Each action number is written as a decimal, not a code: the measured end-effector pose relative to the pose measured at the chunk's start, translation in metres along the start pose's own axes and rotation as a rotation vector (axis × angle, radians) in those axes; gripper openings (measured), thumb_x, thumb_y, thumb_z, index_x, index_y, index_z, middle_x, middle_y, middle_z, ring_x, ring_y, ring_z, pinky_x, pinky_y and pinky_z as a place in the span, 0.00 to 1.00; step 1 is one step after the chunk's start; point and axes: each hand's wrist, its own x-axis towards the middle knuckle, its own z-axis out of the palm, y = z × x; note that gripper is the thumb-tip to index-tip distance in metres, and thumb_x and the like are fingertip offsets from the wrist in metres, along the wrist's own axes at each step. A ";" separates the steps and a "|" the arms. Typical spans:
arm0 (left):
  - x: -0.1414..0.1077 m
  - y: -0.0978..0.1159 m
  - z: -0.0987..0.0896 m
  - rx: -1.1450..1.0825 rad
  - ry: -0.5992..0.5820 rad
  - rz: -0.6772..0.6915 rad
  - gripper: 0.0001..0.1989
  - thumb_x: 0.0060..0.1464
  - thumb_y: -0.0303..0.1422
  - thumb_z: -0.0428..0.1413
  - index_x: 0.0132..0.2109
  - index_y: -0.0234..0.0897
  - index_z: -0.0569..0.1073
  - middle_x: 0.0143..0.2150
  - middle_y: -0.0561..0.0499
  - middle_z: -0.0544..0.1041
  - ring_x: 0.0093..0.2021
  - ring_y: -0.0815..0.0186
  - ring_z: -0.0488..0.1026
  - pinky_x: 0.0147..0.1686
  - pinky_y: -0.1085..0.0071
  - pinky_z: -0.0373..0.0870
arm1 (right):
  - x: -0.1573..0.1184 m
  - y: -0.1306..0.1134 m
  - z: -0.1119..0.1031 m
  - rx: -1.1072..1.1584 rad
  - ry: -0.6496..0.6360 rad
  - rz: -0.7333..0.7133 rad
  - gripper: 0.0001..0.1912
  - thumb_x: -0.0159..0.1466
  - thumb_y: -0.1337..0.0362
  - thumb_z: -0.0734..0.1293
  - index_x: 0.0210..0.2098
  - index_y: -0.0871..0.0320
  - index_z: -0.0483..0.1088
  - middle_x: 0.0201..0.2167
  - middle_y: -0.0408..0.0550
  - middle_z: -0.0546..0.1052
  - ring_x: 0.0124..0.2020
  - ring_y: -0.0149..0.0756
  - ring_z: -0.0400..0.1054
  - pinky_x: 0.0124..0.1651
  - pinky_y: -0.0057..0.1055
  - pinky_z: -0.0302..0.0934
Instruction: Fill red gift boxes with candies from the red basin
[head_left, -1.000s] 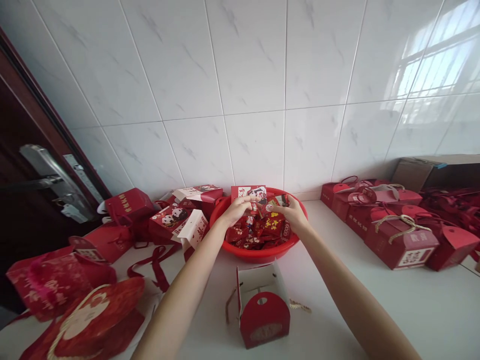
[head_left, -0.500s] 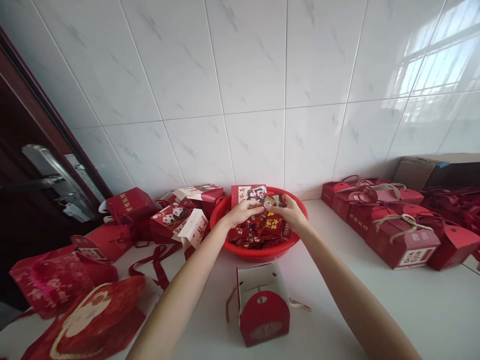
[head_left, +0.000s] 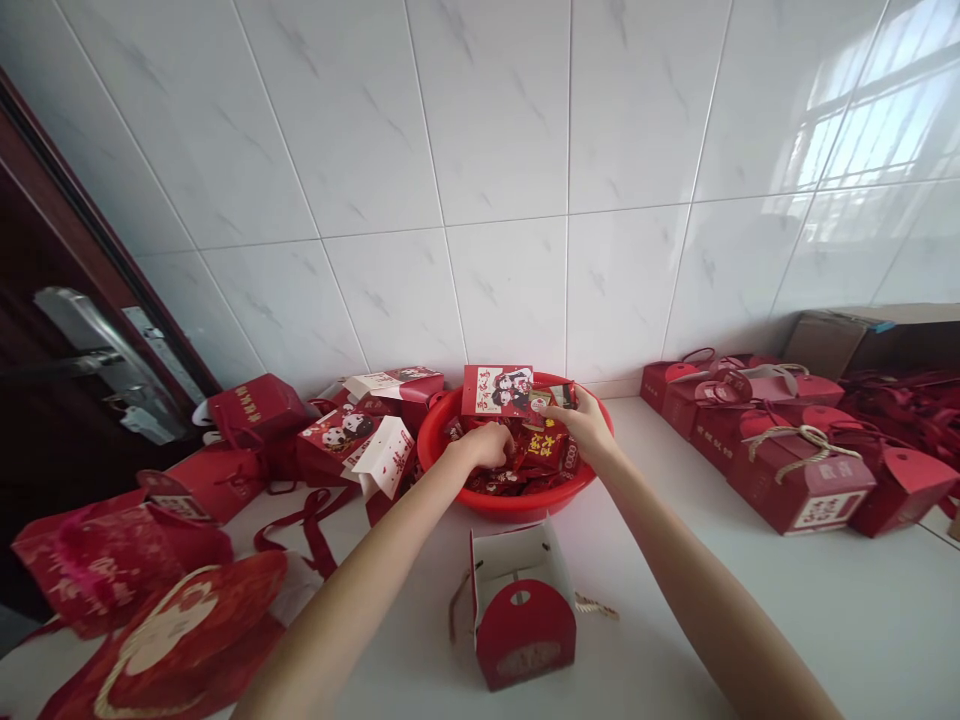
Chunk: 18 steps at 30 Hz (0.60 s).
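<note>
A round red plastic basin [head_left: 517, 510] holds many small red wrapped packets [head_left: 544, 448], several with gold lettering. My left hand [head_left: 489, 444] is down among them, its fingers curled; what they grip, if anything, is hidden. At the right side of the basin, my right hand [head_left: 589, 422] pinches a few small wrapped packets [head_left: 559, 396] with red and pale sides, just above the pile. A red and white printed card [head_left: 498, 390] with cartoon figures stands at the basin's back left. Before the basin sits a red gift box [head_left: 526, 640] with its top open and rope handles at its sides.
Left of the basin lie printed red boxes [head_left: 341, 430], a ribbon [head_left: 311, 530] and red gift bags [head_left: 176, 635]. Closed red gift boxes [head_left: 802, 480] stand in rows at the right, near a cardboard box [head_left: 840, 350]. A tiled wall [head_left: 502, 290] rises behind; a door handle [head_left: 105, 350] juts at far left.
My left hand has moved away from my right, down and slightly left into the packets. My right hand stays near its place, still holding small packets.
</note>
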 end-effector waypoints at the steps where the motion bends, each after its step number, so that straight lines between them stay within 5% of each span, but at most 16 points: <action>1: -0.001 0.003 -0.001 0.054 -0.014 -0.022 0.21 0.43 0.21 0.58 0.45 0.39 0.83 0.48 0.41 0.83 0.47 0.52 0.80 0.43 0.66 0.74 | 0.000 0.000 0.000 0.003 -0.002 -0.003 0.22 0.41 0.63 0.77 0.34 0.55 0.71 0.32 0.45 0.81 0.35 0.46 0.77 0.40 0.42 0.73; 5: -0.001 0.012 -0.005 0.162 -0.082 -0.058 0.28 0.36 0.22 0.63 0.48 0.43 0.82 0.51 0.39 0.81 0.51 0.44 0.78 0.47 0.59 0.75 | 0.000 0.000 0.001 0.014 0.020 0.004 0.22 0.40 0.64 0.77 0.34 0.55 0.71 0.31 0.44 0.81 0.35 0.45 0.77 0.39 0.42 0.73; 10: -0.002 0.016 -0.008 0.313 -0.225 -0.032 0.32 0.39 0.24 0.62 0.56 0.45 0.78 0.61 0.38 0.74 0.56 0.45 0.75 0.49 0.59 0.75 | 0.000 -0.001 0.001 0.006 0.021 0.024 0.22 0.39 0.64 0.77 0.34 0.55 0.70 0.31 0.44 0.81 0.36 0.46 0.77 0.39 0.41 0.73; 14: -0.001 0.018 -0.006 0.377 -0.201 -0.023 0.29 0.41 0.27 0.62 0.55 0.40 0.78 0.58 0.36 0.76 0.52 0.46 0.77 0.48 0.61 0.75 | 0.000 -0.001 0.002 -0.005 0.024 0.004 0.22 0.39 0.63 0.77 0.33 0.55 0.70 0.31 0.44 0.81 0.35 0.46 0.77 0.39 0.41 0.72; 18: 0.005 0.014 -0.001 0.266 -0.084 0.000 0.21 0.34 0.24 0.64 0.41 0.38 0.82 0.46 0.36 0.82 0.49 0.45 0.78 0.47 0.61 0.75 | -0.001 -0.002 0.002 0.003 0.029 0.000 0.22 0.39 0.63 0.77 0.32 0.55 0.70 0.29 0.43 0.81 0.35 0.45 0.77 0.38 0.40 0.72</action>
